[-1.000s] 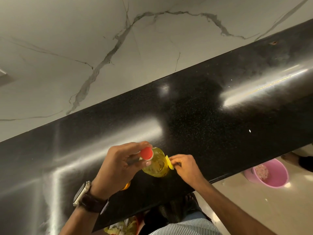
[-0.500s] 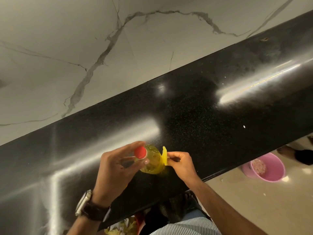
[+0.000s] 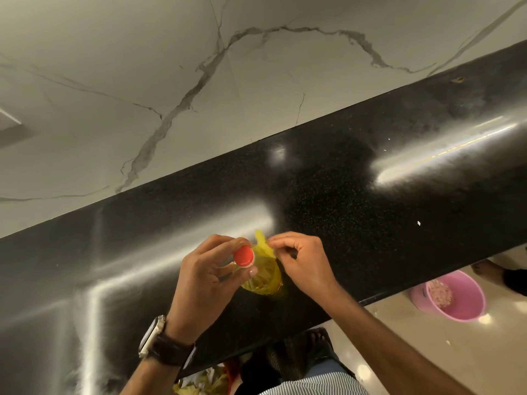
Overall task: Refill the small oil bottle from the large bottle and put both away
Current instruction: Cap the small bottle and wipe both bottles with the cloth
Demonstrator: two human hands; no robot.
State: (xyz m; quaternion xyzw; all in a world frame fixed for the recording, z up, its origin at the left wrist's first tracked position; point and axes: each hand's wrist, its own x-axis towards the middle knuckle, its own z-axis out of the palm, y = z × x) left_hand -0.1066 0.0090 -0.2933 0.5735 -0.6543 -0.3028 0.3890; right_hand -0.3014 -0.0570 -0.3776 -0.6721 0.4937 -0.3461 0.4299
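A small clear bottle of yellow oil (image 3: 261,276) with a red cap (image 3: 243,257) stands on the black countertop (image 3: 356,201) near its front edge. My left hand (image 3: 206,277) grips the bottle around its neck and shoulder, thumb just under the cap. My right hand (image 3: 302,265) pinches a yellow strip of label or wrapper (image 3: 263,246) that sticks up from the bottle's far side. The large bottle is not in view.
A marble-patterned wall (image 3: 171,81) rises behind the counter. On the floor to the right sits a pink tub (image 3: 450,297) with something pale inside, and another person's foot (image 3: 490,270) beside it. Yellow packaging (image 3: 199,386) lies below the counter edge.
My right hand has moved up and around the bottle's far side, pulling the yellow strip up off the bottle. My left hand keeps its grip on the neck.
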